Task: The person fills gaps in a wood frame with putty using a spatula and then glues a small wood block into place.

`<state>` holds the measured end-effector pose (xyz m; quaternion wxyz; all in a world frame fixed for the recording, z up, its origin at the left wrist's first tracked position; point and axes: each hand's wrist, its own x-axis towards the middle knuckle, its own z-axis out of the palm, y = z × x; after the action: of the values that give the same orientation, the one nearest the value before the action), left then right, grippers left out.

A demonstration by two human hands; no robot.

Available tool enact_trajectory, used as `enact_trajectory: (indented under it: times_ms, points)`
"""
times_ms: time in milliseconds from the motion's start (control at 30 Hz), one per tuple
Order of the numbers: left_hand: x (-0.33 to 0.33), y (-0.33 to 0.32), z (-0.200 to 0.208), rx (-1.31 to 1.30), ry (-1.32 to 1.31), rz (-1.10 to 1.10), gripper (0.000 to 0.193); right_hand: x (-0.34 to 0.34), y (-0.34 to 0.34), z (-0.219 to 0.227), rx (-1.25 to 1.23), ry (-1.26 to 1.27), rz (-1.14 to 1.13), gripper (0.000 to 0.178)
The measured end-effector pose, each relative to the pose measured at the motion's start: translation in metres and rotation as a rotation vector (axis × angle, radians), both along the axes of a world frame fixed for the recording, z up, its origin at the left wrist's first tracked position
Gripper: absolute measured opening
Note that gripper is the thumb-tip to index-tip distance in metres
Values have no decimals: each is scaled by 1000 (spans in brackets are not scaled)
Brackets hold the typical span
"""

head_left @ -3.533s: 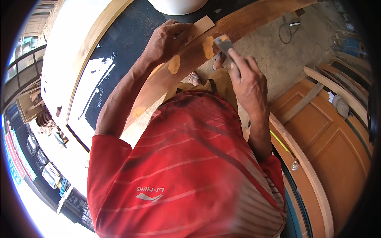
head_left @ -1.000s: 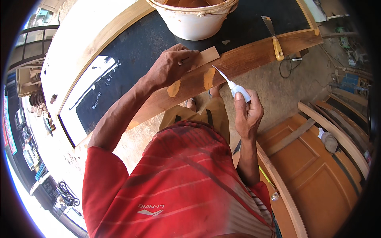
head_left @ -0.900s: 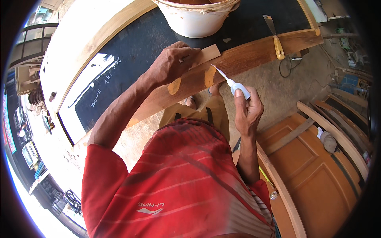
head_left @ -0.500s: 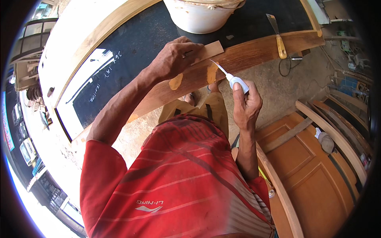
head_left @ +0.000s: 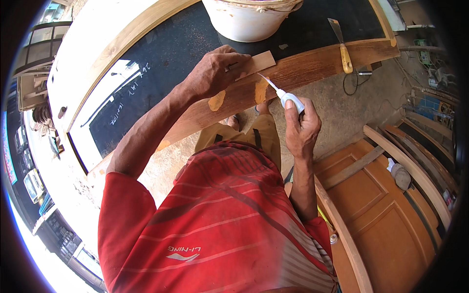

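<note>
Panel (head_left: 171,53), black and framed in wood, spreads from the left across the top, with a brown rail (head_left: 239,96) along its near side. An orange patch (head_left: 216,101) sits on the rail below the left hand (head_left: 213,71). That hand has its fingers curled round one end of a pale strip (head_left: 264,60); the other end juts right, near the line where panel and rail meet. Whether the strip touches the wood beneath, I cannot tell. It looks thin, light and fairly stiff, likelier to crack than fold; its long edges should give the surest hold. Beyond it a white bucket (head_left: 246,22) stands on the panel. A second patch (head_left: 261,91) shows below the strip, partly behind the nozzle (head_left: 272,85) of a white bottle (head_left: 291,101). The right hand (head_left: 301,124) grasps the bottle, thumb on the near face, the nozzle tilted up and left, its tip just beside the strip. The bottle is probably light, smooth and soft-walled: best pinched gently round its body, as the slender nozzle could bend. Farther right, a scraper (head_left: 345,56) lies untouched across panel and rail.
</note>
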<state>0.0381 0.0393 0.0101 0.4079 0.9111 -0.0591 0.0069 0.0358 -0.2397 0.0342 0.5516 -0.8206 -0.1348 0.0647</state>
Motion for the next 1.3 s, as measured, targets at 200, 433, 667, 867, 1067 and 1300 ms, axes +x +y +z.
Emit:
enact_trajectory:
  times_ms: [200,433,667,867,1067,1300]
  points:
    - [0,1,-1,23,6,-7,38,1,0,-1,-20,-11,7,17]
    - [1,1,0,-5,5,-15,38,1,1,-3,-10,5,-2,17]
    - [1,1,0,-10,7,-2,38,1,2,-1,-27,-19,2,16]
    - [1,1,1,-8,18,-5,37,0,3,3,-2,-12,-5,15]
    - [2,1,-1,-11,20,-6,36,1,3,5,-15,-16,1,15]
    - [2,0,2,-6,25,-7,37,2,2,5,-18,-14,4,16]
